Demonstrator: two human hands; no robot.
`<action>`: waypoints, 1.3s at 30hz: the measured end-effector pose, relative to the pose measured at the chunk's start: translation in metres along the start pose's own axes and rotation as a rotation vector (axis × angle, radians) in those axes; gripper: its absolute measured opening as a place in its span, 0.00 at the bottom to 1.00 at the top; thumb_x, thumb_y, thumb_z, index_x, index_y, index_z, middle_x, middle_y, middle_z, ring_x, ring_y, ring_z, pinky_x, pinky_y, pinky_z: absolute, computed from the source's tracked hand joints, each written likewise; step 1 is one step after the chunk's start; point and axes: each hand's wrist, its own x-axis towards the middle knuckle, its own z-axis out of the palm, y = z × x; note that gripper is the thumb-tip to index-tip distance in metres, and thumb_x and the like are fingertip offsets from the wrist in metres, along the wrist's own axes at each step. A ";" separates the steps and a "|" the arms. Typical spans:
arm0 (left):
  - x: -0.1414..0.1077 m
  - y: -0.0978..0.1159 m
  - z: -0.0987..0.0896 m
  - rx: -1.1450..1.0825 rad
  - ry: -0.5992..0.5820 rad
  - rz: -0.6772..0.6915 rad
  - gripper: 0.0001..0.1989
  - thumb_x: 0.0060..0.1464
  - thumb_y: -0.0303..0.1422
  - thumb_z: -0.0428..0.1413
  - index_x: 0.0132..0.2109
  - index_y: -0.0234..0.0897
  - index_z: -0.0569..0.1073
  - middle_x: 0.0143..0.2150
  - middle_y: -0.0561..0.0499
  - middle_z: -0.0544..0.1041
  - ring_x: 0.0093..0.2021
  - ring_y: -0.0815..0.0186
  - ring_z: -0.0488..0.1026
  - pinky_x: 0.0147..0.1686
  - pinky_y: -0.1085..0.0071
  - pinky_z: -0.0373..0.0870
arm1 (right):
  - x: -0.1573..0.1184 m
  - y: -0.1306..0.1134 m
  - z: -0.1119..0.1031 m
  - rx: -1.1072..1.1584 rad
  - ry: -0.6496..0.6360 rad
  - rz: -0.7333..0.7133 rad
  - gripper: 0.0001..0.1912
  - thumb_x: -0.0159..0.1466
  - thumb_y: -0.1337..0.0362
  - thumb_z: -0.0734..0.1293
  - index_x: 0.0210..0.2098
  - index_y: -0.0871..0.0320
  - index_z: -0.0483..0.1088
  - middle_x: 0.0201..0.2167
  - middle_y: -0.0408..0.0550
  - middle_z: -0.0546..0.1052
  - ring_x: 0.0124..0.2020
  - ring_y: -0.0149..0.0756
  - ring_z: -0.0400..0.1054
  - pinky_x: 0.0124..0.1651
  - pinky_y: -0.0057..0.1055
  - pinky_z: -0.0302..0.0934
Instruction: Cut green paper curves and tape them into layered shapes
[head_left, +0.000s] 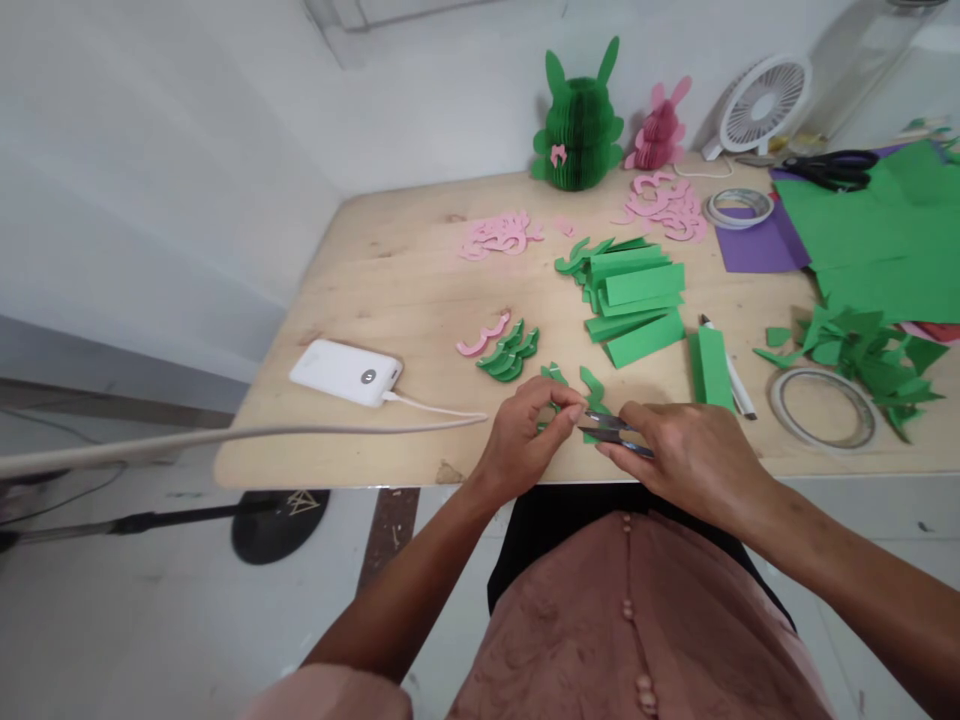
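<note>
My right hand (679, 450) is closed round a metal tool (611, 425) with two blades or jaws, its tip pointing left. The tip meets the fingertips of my left hand (529, 435), which are pinched together; what they hold is too small to make out. Green cut paper pieces (592, 385) lie just behind and under the hands. Further back on the left are curved green pieces (510, 352) and a wavy pink piece (484, 335). Folded green strips (637, 290) are stacked behind my right hand.
A white power bank (346, 372) with a cable lies left. Pink scraps (499, 236), green (577, 135) and pink (660, 130) paper rabbits and a fan (765, 103) stand behind. Tape rolls (825, 445), a marker (739, 385), black scissors (832, 168) and green sheets (892, 240) are right.
</note>
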 end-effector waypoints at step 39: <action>0.010 0.001 -0.005 0.247 -0.026 0.116 0.05 0.55 0.26 0.54 0.31 0.38 0.69 0.30 0.53 0.74 0.35 0.66 0.70 0.41 0.66 0.66 | 0.004 -0.002 -0.003 -0.084 0.050 -0.057 0.15 0.65 0.54 0.61 0.30 0.58 0.69 0.22 0.48 0.77 0.22 0.38 0.70 0.25 0.31 0.37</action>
